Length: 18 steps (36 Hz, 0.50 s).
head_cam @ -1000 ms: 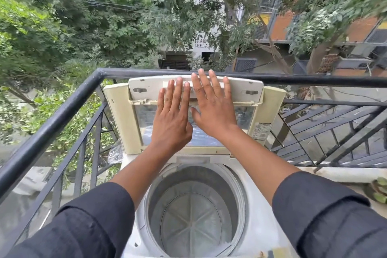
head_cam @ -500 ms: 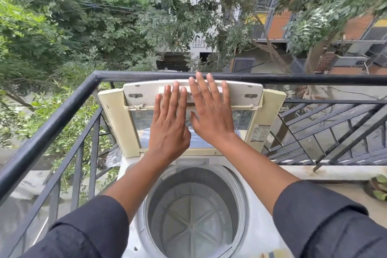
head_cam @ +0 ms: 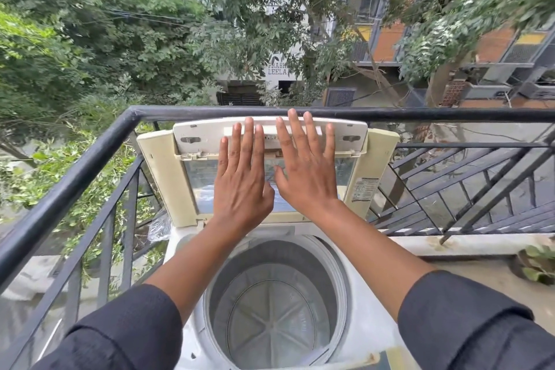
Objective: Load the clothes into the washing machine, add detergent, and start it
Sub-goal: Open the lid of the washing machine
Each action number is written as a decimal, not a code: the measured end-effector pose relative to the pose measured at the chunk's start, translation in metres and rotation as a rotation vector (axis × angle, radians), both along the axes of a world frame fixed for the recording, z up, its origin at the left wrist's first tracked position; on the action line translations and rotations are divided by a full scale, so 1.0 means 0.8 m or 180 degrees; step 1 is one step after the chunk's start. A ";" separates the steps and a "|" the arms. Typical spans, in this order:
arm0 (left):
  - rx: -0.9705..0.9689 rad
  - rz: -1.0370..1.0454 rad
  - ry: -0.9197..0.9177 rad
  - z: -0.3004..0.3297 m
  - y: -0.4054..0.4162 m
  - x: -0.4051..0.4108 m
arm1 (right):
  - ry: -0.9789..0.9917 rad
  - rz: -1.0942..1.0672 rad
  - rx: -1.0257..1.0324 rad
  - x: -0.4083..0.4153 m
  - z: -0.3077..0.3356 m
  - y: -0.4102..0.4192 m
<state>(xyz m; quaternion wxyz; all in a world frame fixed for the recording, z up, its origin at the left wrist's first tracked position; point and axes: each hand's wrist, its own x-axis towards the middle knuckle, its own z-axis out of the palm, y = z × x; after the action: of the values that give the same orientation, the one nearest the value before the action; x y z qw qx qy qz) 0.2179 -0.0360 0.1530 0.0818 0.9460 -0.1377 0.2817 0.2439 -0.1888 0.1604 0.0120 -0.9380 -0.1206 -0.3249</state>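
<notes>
A white top-loading washing machine (head_cam: 372,312) stands in a balcony corner. Its cream lid (head_cam: 162,177) is raised upright against the railing. My left hand (head_cam: 241,180) and my right hand (head_cam: 306,171) lie flat against the inside of the lid, fingers spread, holding nothing. Below my forearms the round steel drum (head_cam: 270,318) is open and has no clothes in it. No clothes or detergent are in view.
A black metal railing (head_cam: 75,171) runs along the left and behind the lid. A low ledge (head_cam: 450,242) and a potted plant (head_cam: 537,264) are to the right. Trees and buildings lie beyond the railing.
Both hands have stayed flat on the lid. The lid sits a little lower in view and nearer the railing as my head tips down.
</notes>
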 end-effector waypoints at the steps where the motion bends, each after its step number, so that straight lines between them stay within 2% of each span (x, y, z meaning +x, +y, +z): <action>1: -0.0006 -0.0013 0.0009 0.001 0.000 -0.001 | 0.0008 -0.0009 0.0008 -0.002 0.001 0.000; 11: -0.0137 -0.0288 -0.0058 -0.002 -0.003 -0.011 | 0.0076 -0.0162 0.0129 -0.029 0.010 -0.006; 18: -0.0244 -0.0737 0.0009 -0.018 0.002 -0.030 | 0.0144 -0.0386 0.0325 -0.071 0.000 -0.010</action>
<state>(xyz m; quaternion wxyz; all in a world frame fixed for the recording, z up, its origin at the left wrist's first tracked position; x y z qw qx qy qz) 0.1937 -0.0344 0.1387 0.1500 0.9204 -0.2351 0.2741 0.1868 -0.1968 0.1601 0.0427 -0.9488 -0.0466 -0.3094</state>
